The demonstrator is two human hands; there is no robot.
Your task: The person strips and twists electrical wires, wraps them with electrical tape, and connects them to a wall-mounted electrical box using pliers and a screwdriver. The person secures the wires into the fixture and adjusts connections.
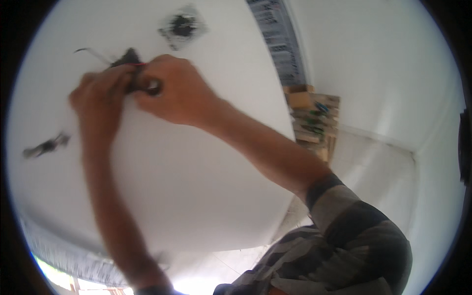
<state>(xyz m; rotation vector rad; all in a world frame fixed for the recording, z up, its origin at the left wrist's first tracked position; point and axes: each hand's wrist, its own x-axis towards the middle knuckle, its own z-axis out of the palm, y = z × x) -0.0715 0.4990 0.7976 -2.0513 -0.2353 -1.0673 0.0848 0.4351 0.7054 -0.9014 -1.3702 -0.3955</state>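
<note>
Small dark part with wires, held between two bare hands above a white table

Item one, the principal piece: we list a small dark part (129,58), held near the far left area of the white table (206,191), between our two hands. Its outline is blurred, and its exact kind we cannot tell. A thin dark wire (96,53) runs from it toward the left, curving at its free end; a short red wire (140,64) shows by our right fingers.

Item two, our left hand (100,93): fingers bent and pinching the dark part from its left side, the fingertips partly hidden.

Item three, our right hand (174,88): fingers curled in, thumb and forefinger pressed together on the near right side of the part. Within this curl sits a dark rounded piece (154,87) with a pale centre; whether it joins the dark part we cannot tell.

Item four: a clear bag (195,27) with dark contents, flat on the table, beyond our right hand and apart from it.

Item five: a slender dark object (47,145), blurred, lying at the table's left, well apart from the bag.

Surroundings: past the table's right edge, an open cardboard box (300,100) and green items (314,123) on wooden planks (333,109); farther up, a grey printed panel (278,42). We wear a striped sleeve (356,216) on the right arm.
</note>
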